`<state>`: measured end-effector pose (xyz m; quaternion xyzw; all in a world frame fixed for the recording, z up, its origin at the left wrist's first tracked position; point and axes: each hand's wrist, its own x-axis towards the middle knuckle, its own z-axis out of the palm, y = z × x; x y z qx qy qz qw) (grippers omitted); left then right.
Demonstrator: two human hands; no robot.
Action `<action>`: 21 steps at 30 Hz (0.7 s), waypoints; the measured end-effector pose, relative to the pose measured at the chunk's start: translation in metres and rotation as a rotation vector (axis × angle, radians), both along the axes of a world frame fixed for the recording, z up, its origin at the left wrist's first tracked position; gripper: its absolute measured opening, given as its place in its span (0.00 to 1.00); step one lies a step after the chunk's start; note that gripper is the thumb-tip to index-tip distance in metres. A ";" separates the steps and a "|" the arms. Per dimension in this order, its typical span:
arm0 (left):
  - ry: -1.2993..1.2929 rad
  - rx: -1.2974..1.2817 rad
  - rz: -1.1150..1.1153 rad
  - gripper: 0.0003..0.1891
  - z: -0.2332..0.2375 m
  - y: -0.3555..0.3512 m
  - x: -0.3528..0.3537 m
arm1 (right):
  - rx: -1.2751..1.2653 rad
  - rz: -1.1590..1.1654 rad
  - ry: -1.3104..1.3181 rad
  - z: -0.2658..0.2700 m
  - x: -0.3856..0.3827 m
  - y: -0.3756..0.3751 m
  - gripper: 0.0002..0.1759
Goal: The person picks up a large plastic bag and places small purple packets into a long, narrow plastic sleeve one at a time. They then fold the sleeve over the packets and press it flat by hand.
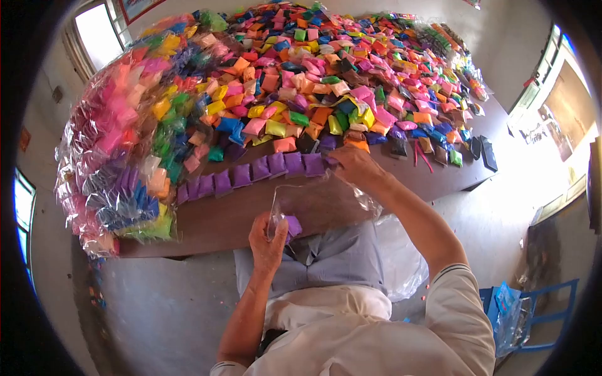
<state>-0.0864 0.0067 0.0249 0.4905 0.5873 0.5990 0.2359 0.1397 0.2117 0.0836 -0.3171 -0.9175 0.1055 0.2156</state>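
Holds a clear bag [276,210] at the near edge of the table, with a purple packet [291,229] in or against it; too blurred to tell which. Grips the bag in the left hand [268,243], with thumb and fingers closed on the plastic. Reaches over the table with the right hand [356,166], down to the right end of a row of purple packets [259,168], with fingertips at the last one; cannot tell whether clamped on it or only touching. Shows more clear plastic [369,202] under the right wrist. Runs the row side by side along the front part of the table [213,227]. Piles a large heap of colored packets [307,84] behind the row, and bagged packets [119,138] on the table's left end. Lays two pink strips [423,156] and a dark case [488,153] toward the table's right end. Stands a blue chair [555,319] on the floor, right of the table's near side.
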 end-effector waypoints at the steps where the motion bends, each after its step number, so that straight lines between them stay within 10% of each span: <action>1: 0.003 0.006 0.009 0.18 0.000 -0.001 0.001 | -0.056 -0.072 0.022 0.008 -0.003 -0.008 0.21; 21: 0.074 0.021 0.017 0.19 0.001 0.000 0.001 | 0.121 0.098 -0.208 -0.026 -0.036 0.021 0.37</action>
